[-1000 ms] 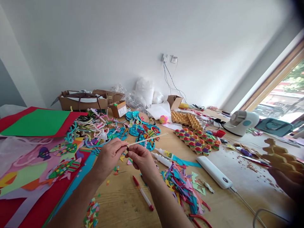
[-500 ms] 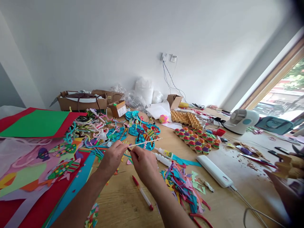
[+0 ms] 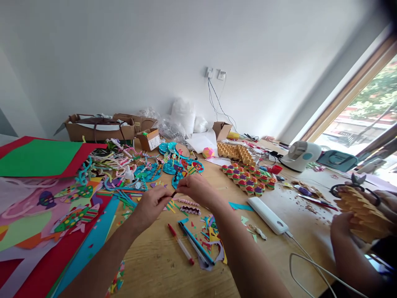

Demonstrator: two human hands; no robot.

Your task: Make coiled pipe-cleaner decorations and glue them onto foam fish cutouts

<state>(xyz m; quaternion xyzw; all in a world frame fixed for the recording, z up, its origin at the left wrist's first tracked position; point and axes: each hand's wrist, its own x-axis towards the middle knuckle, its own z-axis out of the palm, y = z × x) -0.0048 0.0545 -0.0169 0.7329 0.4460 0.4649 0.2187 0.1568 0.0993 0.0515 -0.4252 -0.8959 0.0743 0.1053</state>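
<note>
My left hand (image 3: 153,209) is closed, its thumb and fingers pinching one end of a thin dark strip (image 3: 174,194). Close against it, my right hand (image 3: 197,190) has its fingertips shut on the other end; most of the strip is hidden in the fingers. Just beneath the right hand lie twisted pink and dark purple strands (image 3: 190,210). Nearer me on the table are a red-capped pen (image 3: 180,244) and a blue pen (image 3: 197,243) among paper scraps. Beyond the hands sit blue decorated discs (image 3: 170,166) with colourful paper fish (image 3: 194,167).
Coloured paper sheets (image 3: 40,155) and pipe cleaners (image 3: 114,159) cover the left. Rightward are a painted egg carton (image 3: 248,179), a white power strip (image 3: 267,215) with its cable, and a fan (image 3: 300,156). Another person's hand (image 3: 343,231) holds a plain egg carton (image 3: 361,213) beside scissors.
My right hand has swung up and forward, its forearm now covering the glue bottles and scrap pile. The pale stick no longer shows. The view has shifted, and the other person's hands show more.
</note>
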